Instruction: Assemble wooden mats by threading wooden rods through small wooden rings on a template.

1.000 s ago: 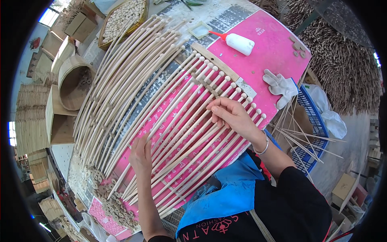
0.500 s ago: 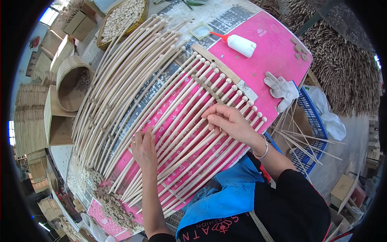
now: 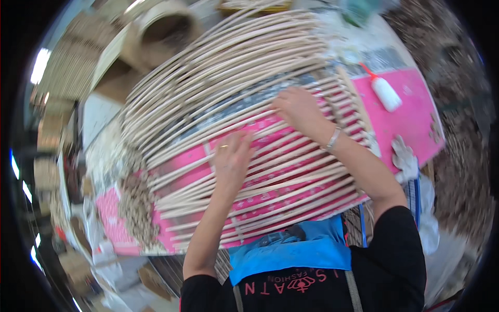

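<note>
Right hand [image 3: 299,108] now farther from chest lettering [image 3: 299,284]

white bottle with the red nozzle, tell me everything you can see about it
The white bottle has a smooth, rounded body that looks like plastic, with a slim, tapering red nozzle. It lies on its side on the pink sheet, the nozzle pointing to the picture's upper left and reaching past the sheet's edge. The white glove lies apart below it; neither the left hand nor the right hand touches it. How full it is cannot be told.
</note>
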Available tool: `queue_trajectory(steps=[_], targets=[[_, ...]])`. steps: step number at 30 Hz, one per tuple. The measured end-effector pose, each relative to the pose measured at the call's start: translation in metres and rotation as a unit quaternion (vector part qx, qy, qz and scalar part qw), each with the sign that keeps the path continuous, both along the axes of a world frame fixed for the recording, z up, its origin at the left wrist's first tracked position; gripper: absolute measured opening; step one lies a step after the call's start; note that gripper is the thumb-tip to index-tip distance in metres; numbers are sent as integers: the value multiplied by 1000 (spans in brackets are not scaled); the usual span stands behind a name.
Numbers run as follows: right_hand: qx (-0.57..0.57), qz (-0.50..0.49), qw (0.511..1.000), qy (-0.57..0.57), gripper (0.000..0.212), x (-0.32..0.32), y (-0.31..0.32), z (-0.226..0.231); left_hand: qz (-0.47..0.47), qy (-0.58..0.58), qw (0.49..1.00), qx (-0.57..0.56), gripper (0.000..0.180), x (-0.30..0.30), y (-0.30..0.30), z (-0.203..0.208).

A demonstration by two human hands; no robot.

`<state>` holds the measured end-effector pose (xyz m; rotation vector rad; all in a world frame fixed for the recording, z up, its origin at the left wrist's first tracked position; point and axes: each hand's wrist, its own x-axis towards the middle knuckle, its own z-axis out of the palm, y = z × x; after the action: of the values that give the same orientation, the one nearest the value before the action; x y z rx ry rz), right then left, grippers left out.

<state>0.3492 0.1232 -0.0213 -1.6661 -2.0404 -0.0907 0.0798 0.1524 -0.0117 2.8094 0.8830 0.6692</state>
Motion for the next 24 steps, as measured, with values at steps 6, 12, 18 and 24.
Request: queue_trajectory(steps=[6,12,18,24], targets=[[-58,45,997,-39,19,7,3,3,113,-86,988,-62,33,-81,-53,20],[-72,67,993,-68,13,3,7,11,401,-219,886,-84,18,-223,-90,0],[-91,45,994,25,12,1,12,21,551,-105,827,-28,38,-325,-99,-12],[-76,71,994,-44,18,-11,12,41,538,-47,841,11,41,-330,-75,-7]])
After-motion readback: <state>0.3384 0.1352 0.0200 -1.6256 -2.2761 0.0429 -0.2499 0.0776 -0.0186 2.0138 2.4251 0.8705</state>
